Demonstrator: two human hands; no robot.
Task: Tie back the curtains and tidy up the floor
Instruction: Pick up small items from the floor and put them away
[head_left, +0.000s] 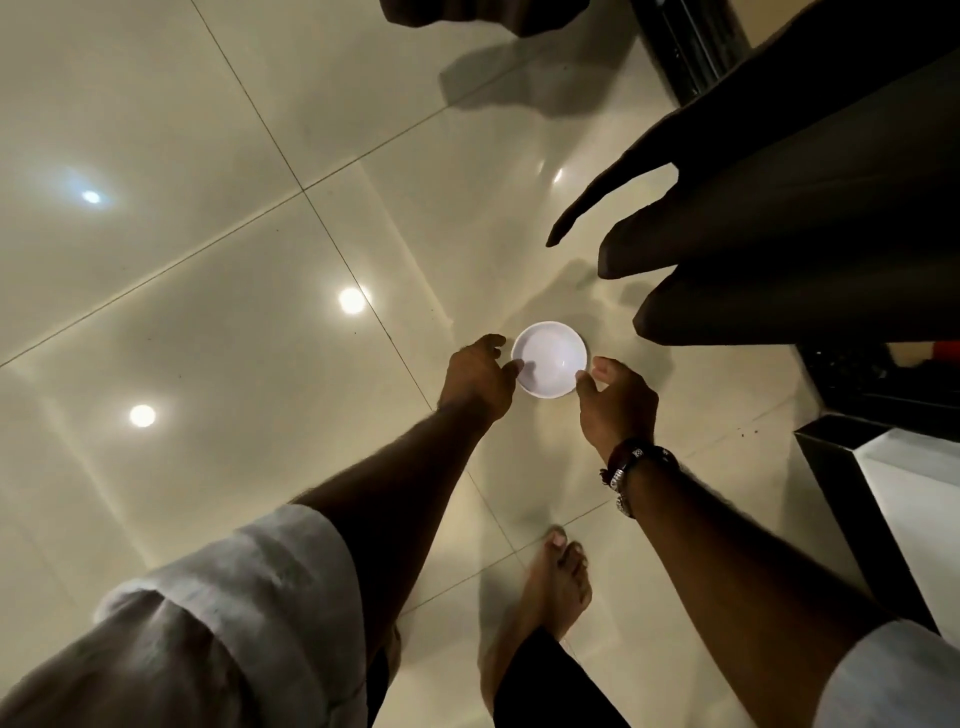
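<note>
Head view, looking straight down at a glossy cream tiled floor (208, 156). White bowl (549, 359) sits upright on the floor, centre of frame, just right of a tile joint. Inside of the bowl looks empty.

Left hand (478, 376) is at the bowl's left rim, fingers curled; one fingertip touches the rim, but I cannot tell if the grip is actually closed on it. Right hand (615, 400) is at the right rim, thumb and forefinger bent toward the edge; contact is at the rim, pinch not confirmed. Bowl lies between the two hands.

Right wrist carries a metal watch (621, 480) and a dark beaded bracelet (644, 452). Both forearms are bare, with pale rolled sleeves (249, 582) lower in the frame. One bare foot (556, 582) stands on the floor, lower centre, below the bowl.

Dark curtain (805, 208) hangs in folds at upper right, hems near the bowl but apart from it. Dark low furniture edge (852, 467) at right.

Three ceiling-light reflections (351, 300) show on the tiles at left.
</note>
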